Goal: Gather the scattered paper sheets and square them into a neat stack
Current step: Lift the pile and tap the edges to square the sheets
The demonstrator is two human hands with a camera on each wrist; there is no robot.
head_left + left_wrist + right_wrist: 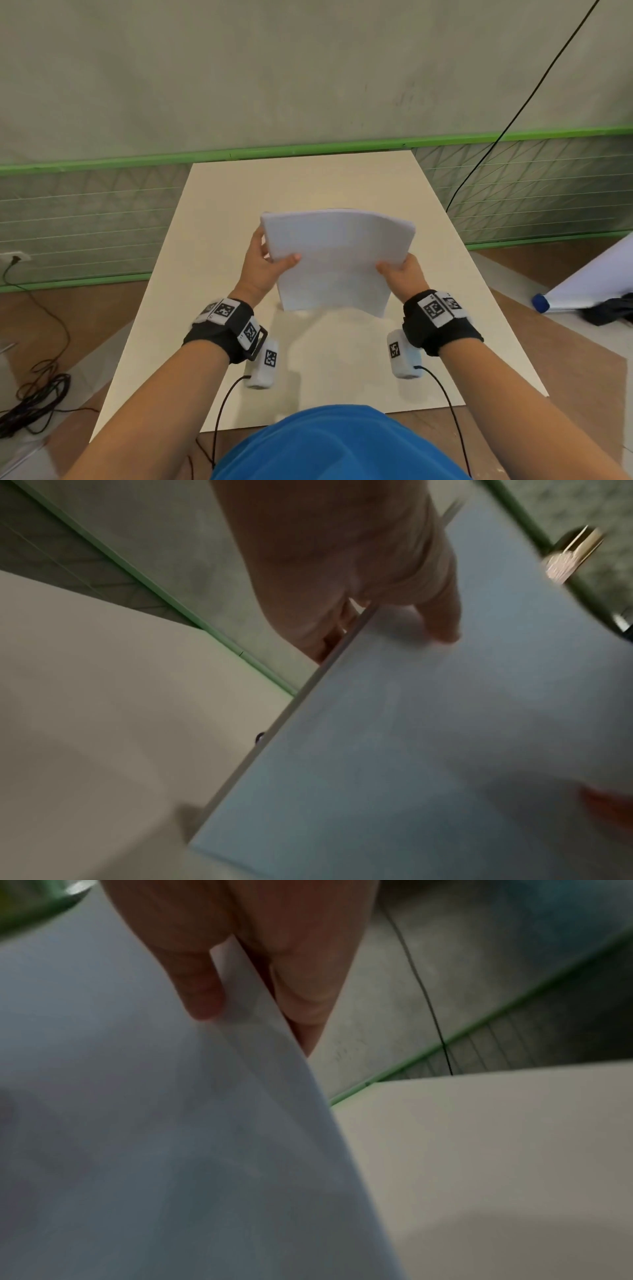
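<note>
A stack of white paper sheets (337, 260) is held upright above the cream table (239, 192), its top bowed slightly away from me. My left hand (270, 260) grips the stack's left edge, thumb on the near face and fingers behind. My right hand (399, 270) grips the right edge the same way. In the left wrist view the thumb lies on the paper stack (428, 737) and the fingers curl behind its edge. In the right wrist view the thumb and fingers pinch the paper stack (154, 1137) at its edge. No loose sheets show on the table.
The table's far edge meets a green-trimmed wall (308, 149). A black cable (513, 113) hangs at the right. A white roll with a blue cap (541, 303) and dark cloth lie on the floor at right. Tangled cables (34, 394) lie on the floor at left.
</note>
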